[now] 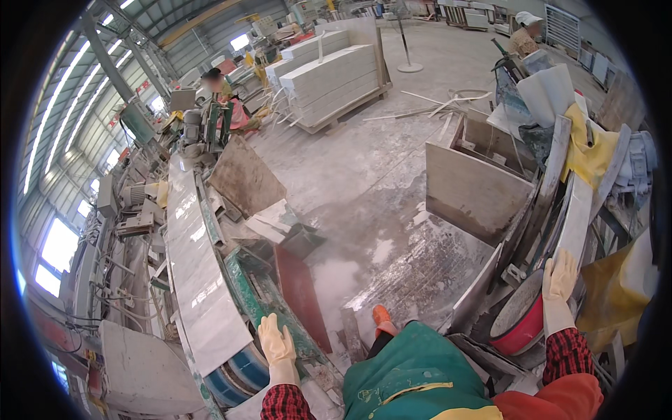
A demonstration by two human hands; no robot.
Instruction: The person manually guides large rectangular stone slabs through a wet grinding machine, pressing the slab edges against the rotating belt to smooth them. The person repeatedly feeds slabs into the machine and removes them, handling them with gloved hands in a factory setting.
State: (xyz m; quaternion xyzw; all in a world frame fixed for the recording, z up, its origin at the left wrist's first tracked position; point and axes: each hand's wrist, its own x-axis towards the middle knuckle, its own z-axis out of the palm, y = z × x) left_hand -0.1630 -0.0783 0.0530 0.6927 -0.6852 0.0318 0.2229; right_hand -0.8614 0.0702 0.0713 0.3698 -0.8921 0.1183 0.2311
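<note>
My left hand (278, 348), in a cream rubber glove, has its fingers stretched out and holds nothing. It lies beside the green machine frame (245, 287), close to the blue roller (238, 378) and the near end of a long white stone slab (199, 280). My right hand (560, 287) wears a matching glove, its fingers extended along the near end of a pale long strip (578, 217). Whether it touches the strip, I cannot tell. Just left of that hand sits a red-sided roller (521, 329) with a dark rim.
A rusty board (245, 175) leans by the left machine. Wet floor (413, 259) lies between both machines. An open box of boards (476, 185) stands right of centre. Stacked white slabs (329, 80) are farther back. One person (227, 105) crouches far left; another (523, 42) is far right.
</note>
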